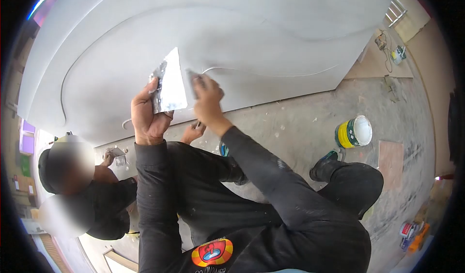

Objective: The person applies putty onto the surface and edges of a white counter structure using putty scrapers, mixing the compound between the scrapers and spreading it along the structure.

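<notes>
My left hand grips a shiny metal putty plate by its lower left side, with the plate tilted up in front of the wall panel. Close to its right, my right hand is closed round a small dark scraper, slightly blurred. The scraper is at the left end of a raised pale line on the large grey panel; whether it touches the surface I cannot tell. More curved lines run across the panel's left and upper parts.
A co-worker crouches at the left, one hand below mine near the panel's lower edge. A white bucket with a yellow label stands on the floor beside a flat board. Another bucket is at the far right.
</notes>
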A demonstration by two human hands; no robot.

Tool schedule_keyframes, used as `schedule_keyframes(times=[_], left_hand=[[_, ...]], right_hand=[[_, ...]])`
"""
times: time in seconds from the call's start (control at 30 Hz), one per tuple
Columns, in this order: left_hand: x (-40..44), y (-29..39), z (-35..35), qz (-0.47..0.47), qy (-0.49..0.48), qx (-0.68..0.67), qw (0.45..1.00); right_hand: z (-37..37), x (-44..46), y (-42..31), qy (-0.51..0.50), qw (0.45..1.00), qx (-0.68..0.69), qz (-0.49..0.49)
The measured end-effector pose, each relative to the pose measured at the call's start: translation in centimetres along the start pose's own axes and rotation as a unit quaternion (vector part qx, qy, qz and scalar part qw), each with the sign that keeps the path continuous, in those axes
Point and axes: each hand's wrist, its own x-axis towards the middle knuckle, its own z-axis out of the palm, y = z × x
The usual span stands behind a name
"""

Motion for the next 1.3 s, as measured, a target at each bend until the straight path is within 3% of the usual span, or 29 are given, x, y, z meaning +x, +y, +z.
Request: schedule_keyframes(times=[0.03, 0.07, 0.1, 0.23, 0.3, 0.37, 0.47, 0.57, 0.7, 0.8, 0.87, 0.9, 0.93, 0.97, 1.1, 1.17, 1.23, 1.27, 1.3], left_hand=[[0.0, 0.1, -0.1, -0.045, -0.011, -0.006, 0.999], [0.3, -0.5, 0.6, -0.035, 0.063, 0.032, 0.997], [0.8, -1.0, 0.7, -0.066, 0.078, 0.046, 0.994], [2.6, -4.7, 1.7, -0.181, 0.092, 0.072, 0.977], [2.5, -7.2, 4.3, -0.182, 0.153, 0.099, 0.966], [3.0, -8.9, 5.2, -0.16, 0.143, 0.149, 0.965], [4.0, -10.3, 5.8, -0.111, 0.055, 0.261, 0.957], [4.5, -11.3, 6.7, -0.093, 0.02, 0.268, 0.959], [4.8, -13.8, 7.1, -0.047, 0.004, 0.369, 0.928], [5.8, -16.0, 6.6, 0.034, -0.075, 0.516, 0.853], [5.7, -15.8, 7.6, 0.007, -0.078, 0.626, 0.776], [5.6, -15.8, 8.0, 0.081, -0.095, 0.695, 0.708], [5.2, -15.4, 9.0, 0.112, -0.109, 0.717, 0.68], [5.5, -15.5, 9.2, 0.181, -0.119, 0.717, 0.663], [4.7, -15.0, 10.6, 0.25, -0.098, 0.716, 0.644], [5.0, -13.9, 11.6, 0.234, 0.001, 0.669, 0.705], [5.5, -12.1, 10.3, 0.312, -0.022, 0.74, 0.596], [4.2, -11.3, 12.5, 0.21, 0.041, 0.627, 0.749], [3.8, -11.1, 12.1, 0.202, 0.038, 0.548, 0.811]], right_hand=[[-1.5, 0.2, 1.1, 0.057, 0.994, 0.092, 0.001], [-4.1, 0.7, 1.6, 0.103, 0.985, 0.135, -0.034], [-7.3, 1.2, 1.2, 0.147, 0.97, 0.181, -0.066], [-14.6, 2.2, -0.3, 0.106, 0.967, 0.183, -0.141], [-16.0, 1.7, 0.7, 0.043, 0.966, 0.124, -0.224], [-16.6, 0.3, 2.5, 0.057, 0.965, 0.145, -0.211], [-18.6, -1.3, 6.3, 0.034, 0.979, 0.051, -0.196], [-20.9, -3.0, 11.0, -0.003, 0.99, -0.03, -0.138], [-24.7, -1.4, 10.4, 0.056, 0.992, -0.01, -0.112], [-26.0, 0.1, 9.2, 0.027, 0.992, 0.003, -0.126], [-25.6, 0.0, 7.9, 0.004, 0.989, -0.035, -0.145], [-24.5, -0.2, 7.3, 0.006, 0.99, -0.015, -0.142], [-24.0, -0.5, 7.1, 0.005, 0.99, 0.001, -0.138], [-23.5, -0.4, 6.5, 0.014, 0.989, 0.004, -0.147], [-23.2, -2.4, 5.6, -0.018, 0.986, 0.025, -0.164], [-23.1, -3.8, 7.1, -0.067, 0.988, 0.035, -0.135], [-22.9, -4.9, 10.7, -0.029, 0.995, 0.082, -0.037], [-23.4, -5.5, 12.9, 0.023, 0.994, 0.107, 0.023], [-24.2, -6.1, 16.0, 0.079, 0.993, 0.071, 0.058]])
